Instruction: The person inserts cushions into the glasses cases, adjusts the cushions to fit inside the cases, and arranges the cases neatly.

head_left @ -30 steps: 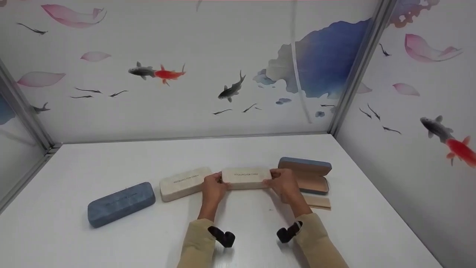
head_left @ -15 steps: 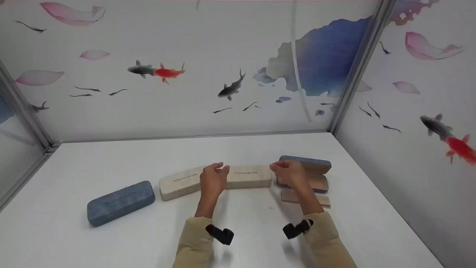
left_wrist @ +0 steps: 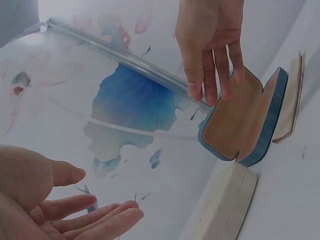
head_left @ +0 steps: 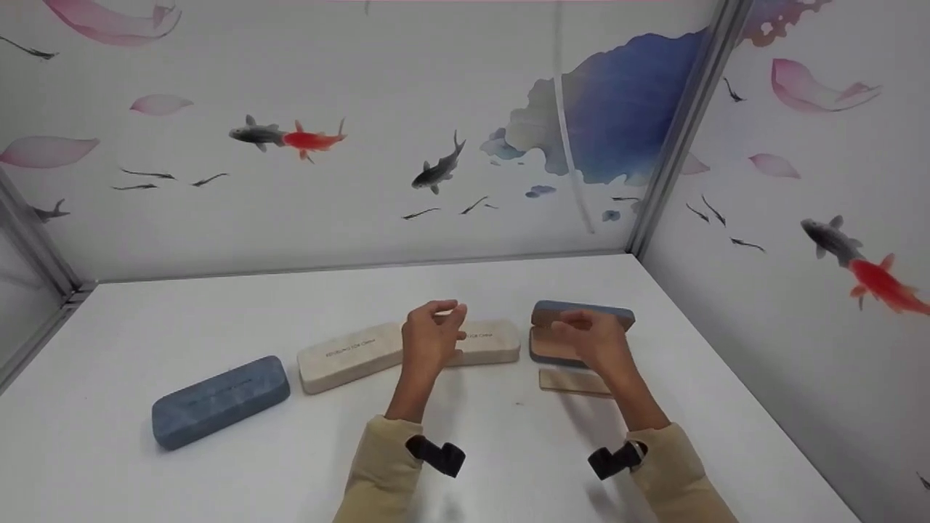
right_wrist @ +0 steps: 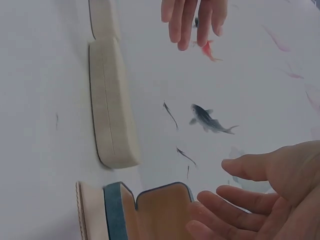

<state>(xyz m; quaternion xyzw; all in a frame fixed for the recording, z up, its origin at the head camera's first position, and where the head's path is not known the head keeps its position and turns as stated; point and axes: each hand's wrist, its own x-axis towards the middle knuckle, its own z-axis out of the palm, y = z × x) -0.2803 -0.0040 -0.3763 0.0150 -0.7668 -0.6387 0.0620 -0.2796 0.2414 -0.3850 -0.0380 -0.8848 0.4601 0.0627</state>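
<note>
My left hand (head_left: 430,335) hovers in front of a cream glasses case (head_left: 494,344), its fingers loose and holding nothing; it covers that case's left part in the head view. My right hand (head_left: 597,340) hangs, relaxed, over a blue glasses case (head_left: 543,344) that lies with its lid up and its tan lining showing. In the right wrist view the right hand's fingers (right_wrist: 235,205) spread apart with nothing between them. Both cream cases are closed, with dark lettering on top. Below the blue one lies a folded tan cloth (head_left: 567,381), partly hidden by the right wrist.
A second cream glasses case (head_left: 349,357) lies angled to the left of the first, nearly end to end. Further left is a closed blue glasses case (head_left: 221,402). Printed panels stand behind the white table (head_left: 290,472) and along its right side.
Both hands have let go of the right-hand cream case and lifted off it. The right hand has moved right, over the opened blue case. The head view has shifted slightly.
</note>
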